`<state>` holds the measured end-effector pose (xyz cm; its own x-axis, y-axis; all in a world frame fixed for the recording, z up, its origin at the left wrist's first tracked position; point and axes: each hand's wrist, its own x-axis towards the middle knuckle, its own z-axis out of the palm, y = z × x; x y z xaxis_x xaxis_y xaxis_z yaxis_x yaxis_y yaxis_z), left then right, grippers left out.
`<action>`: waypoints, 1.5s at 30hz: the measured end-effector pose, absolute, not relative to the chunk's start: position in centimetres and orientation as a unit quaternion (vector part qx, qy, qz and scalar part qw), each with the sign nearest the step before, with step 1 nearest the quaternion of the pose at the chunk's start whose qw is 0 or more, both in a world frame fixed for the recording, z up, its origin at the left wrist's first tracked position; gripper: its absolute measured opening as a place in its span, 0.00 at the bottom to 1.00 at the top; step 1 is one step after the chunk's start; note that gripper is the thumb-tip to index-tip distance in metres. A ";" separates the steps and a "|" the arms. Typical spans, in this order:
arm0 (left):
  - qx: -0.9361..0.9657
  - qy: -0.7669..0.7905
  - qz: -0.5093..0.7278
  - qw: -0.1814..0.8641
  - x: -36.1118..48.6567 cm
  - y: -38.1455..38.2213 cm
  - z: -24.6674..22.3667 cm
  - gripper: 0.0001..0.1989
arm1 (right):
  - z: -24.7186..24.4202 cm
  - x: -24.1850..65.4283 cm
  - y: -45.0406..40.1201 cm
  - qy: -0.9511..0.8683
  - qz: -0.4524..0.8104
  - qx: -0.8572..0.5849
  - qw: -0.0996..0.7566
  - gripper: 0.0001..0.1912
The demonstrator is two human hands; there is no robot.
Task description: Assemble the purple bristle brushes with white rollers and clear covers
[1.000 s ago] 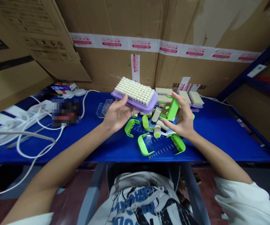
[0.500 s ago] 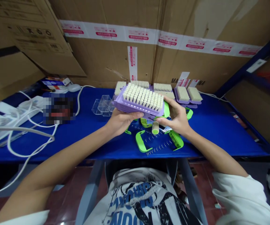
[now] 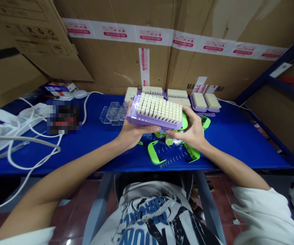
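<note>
A purple brush block (image 3: 159,110) with rows of cream bristles facing up is held above the blue table, a green part at its right end. My left hand (image 3: 133,132) grips its left end, thumb along the near edge. Around the right end, by the green part, my right hand (image 3: 194,131) is closed. Beneath lie a green curved handle (image 3: 154,154), another green piece (image 3: 192,152), thin metal springs (image 3: 173,159) and a pale cylinder with a green end (image 3: 169,140).
More bristle blocks (image 3: 177,95) stand along the back, with a pair (image 3: 205,102) at the right. Clear plastic trays (image 3: 113,114) sit left of the hands. White cables (image 3: 34,166) cover the left side. Cardboard (image 3: 116,64) rises behind the blue table (image 3: 238,136).
The held block has moved slightly right and tilted, showing less of its near side. My left hand has shifted its grip around the left end, and my right fingers have moved along the near edge.
</note>
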<state>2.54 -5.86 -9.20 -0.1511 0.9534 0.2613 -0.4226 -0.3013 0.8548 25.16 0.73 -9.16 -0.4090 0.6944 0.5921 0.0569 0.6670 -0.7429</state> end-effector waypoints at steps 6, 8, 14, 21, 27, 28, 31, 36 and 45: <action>0.432 0.348 0.685 0.472 2.5 -6.2 -10.3 0.57 | -9.7 24.6 0.0 -0.763 0.317 -0.250 0.505 0.58; 0.425 0.352 0.688 0.472 2.5 -6.2 -10.3 0.60 | -9.9 24.7 0.2 -0.763 0.309 -0.253 0.508 0.62; 0.418 0.336 0.695 0.479 2.1 -5.4 -9.2 0.56 | -9.5 25.7 2.1 -0.782 0.382 -0.195 0.451 0.63; 0.424 0.348 0.675 0.494 1.9 -5.4 -8.8 0.56 | -9.5 25.5 1.9 -0.766 0.425 -0.186 0.445 0.64; 0.438 0.340 0.683 0.475 1.9 -5.7 -9.2 0.50 | -10.1 24.6 1.2 -0.758 0.401 -0.206 0.472 0.59; 0.444 0.335 0.677 0.482 1.8 -5.6 -9.2 0.48 | -10.1 24.6 1.2 -0.761 0.391 -0.213 0.473 0.56; 0.452 0.324 0.664 0.501 1.3 -5.5 -9.0 0.45 | -10.0 24.6 1.2 -0.775 0.349 -0.218 0.480 0.50; 0.458 0.304 0.676 0.491 0.7 -5.1 -8.3 0.51 | -9.4 24.6 1.2 -0.783 0.337 -0.213 0.477 0.48; 0.374 0.287 0.754 0.458 -3.2 -3.0 -5.9 0.23 | -8.8 27.6 3.7 -0.874 0.149 -0.142 0.441 0.21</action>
